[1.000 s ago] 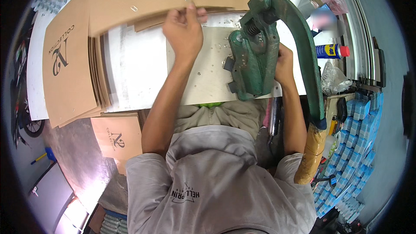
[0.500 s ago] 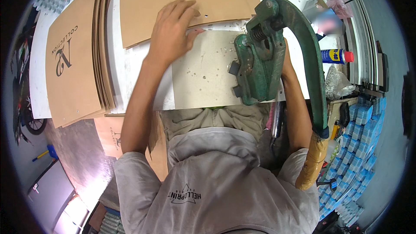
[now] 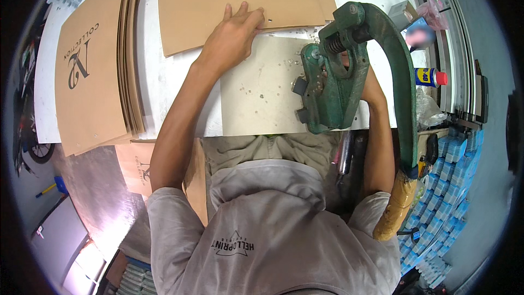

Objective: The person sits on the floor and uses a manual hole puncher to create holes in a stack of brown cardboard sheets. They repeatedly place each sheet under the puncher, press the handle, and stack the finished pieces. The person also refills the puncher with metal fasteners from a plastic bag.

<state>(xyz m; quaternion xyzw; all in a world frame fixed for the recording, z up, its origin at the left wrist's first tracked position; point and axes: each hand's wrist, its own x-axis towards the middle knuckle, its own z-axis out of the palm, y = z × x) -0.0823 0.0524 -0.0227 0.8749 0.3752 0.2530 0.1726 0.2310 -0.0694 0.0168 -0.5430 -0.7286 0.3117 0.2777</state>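
Near the far middle lies a stack of brown paper bags (image 3: 218, 13) with dark lettering. My left hand (image 3: 232, 38) reaches over its near edge, fingers spread on the top bag; the thumb is hard to make out. My right hand (image 3: 371, 84) is behind the head of a green cast-metal hand press (image 3: 349, 87), so its fingers are mostly hidden. The press has a long curved lever with a tape-wrapped handle (image 3: 396, 207). A pale board (image 3: 254, 104) with small metal bits scattered on it lies beside the press.
More brown paper bags (image 3: 90, 71) stand stacked at the left of the white table. Along the right are a spray can (image 3: 428, 77), a clear plastic bag (image 3: 428, 112) and a small box (image 3: 402, 15). Blue-wrapped packs (image 3: 445, 202) are piled beyond the table at lower right.
My left hand has moved slightly right, and its fingers now rest farther onto the bag's near edge. My right hand has shifted a little behind the press head. The view has shifted slightly.
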